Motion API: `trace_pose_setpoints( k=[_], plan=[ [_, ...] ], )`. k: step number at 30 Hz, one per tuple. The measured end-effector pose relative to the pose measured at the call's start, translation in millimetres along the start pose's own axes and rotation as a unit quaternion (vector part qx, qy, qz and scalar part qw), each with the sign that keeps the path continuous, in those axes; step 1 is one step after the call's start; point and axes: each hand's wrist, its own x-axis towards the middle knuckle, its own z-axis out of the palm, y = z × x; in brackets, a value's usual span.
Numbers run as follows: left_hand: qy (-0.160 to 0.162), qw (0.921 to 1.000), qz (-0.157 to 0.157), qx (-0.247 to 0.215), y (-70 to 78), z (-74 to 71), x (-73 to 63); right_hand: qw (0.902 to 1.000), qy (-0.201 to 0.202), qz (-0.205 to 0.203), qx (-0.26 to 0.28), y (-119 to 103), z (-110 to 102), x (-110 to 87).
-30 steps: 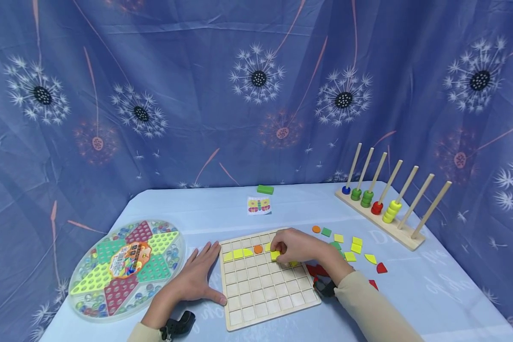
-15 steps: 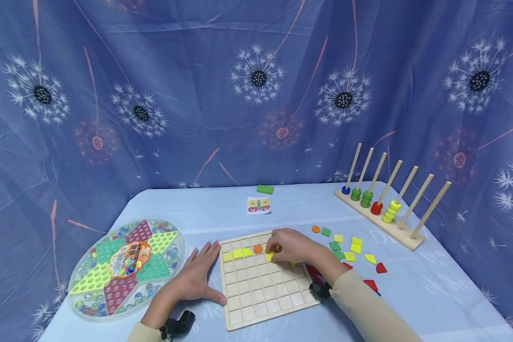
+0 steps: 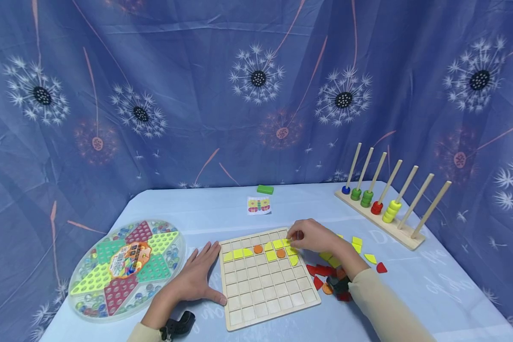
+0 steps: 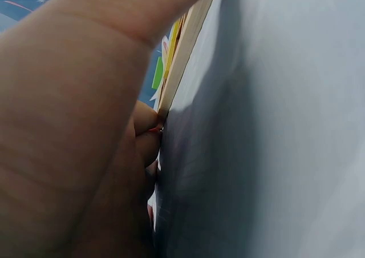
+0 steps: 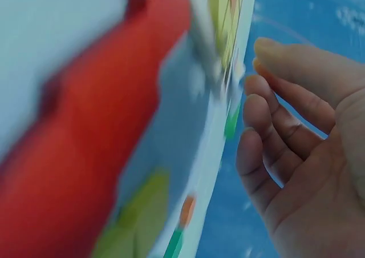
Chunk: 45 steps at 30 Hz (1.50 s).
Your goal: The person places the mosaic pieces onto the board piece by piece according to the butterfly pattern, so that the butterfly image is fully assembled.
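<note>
A wooden grid board (image 3: 265, 297) lies in the middle of the table, with yellow pieces (image 3: 238, 253) and two orange discs (image 3: 280, 253) in its far rows. My left hand (image 3: 196, 276) lies spread on the table at the board's left edge, its thumb and a fingertip touching the frame. Over the far right corner hovers my right hand (image 3: 312, 236), beside a yellow piece (image 3: 287, 242). Its fingers are loosely bent; in the right wrist view nothing shows between the fingers (image 5: 259, 112). Red pieces (image 3: 320, 270) lie right of the board, partly under the right wrist.
A round marble board (image 3: 130, 266) sits at left. Behind the grid board are a butterfly pattern card (image 3: 259, 205) and a green block (image 3: 265, 189). A peg stand with coloured beads (image 3: 378, 216) stands at right. Loose yellow pieces (image 3: 356, 243) lie past the right forearm.
My right hand first moved slightly left over the yellow pieces, then away to the right, uncovering yellow pieces and an orange disc on the board. My left hand stayed put.
</note>
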Motion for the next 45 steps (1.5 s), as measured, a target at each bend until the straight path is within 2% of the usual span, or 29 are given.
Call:
trace_pose_setpoints(
  k=[8, 12, 17, 24, 30, 37, 45],
  plan=[
    [0.002, 1.0, 0.004, -0.001, -0.6, 0.1, -0.9, 0.9954, 0.052, 0.081, 0.0, 45.5, -25.9, -16.6],
    [0.003, 1.0, 0.006, -0.002, -1.5, 0.8, -0.6, 0.9885, 0.074, 0.124, -0.043, 60.9, -35.2, -23.6],
    [0.003, 0.9999, 0.008, -0.006, -2.7, 1.9, 0.0, 0.9781, 0.072, 0.173, -0.09, 72.5, -39.8, -29.0],
    [0.0, 1.0, 0.0, -0.004, -1.8, 3.0, 0.7, 0.9738, 0.055, 0.216, -0.047, 81.7, -38.9, -33.3],
    [0.004, 1.0, 0.002, -0.002, -1.2, 2.0, 0.0, 0.9778, 0.064, 0.193, -0.052, 75.2, -37.6, -33.6],
    [0.001, 1.0, 0.003, 0.001, -1.3, 2.5, 0.3, 0.991, 0.074, 0.109, -0.021, 58.8, -30.8, -27.0],
    [-0.002, 1.0, -0.004, -0.003, -0.8, 1.9, 1.5, 0.9969, 0.059, 0.053, 0.0, 30.8, -22.1, -11.7]
  ],
)
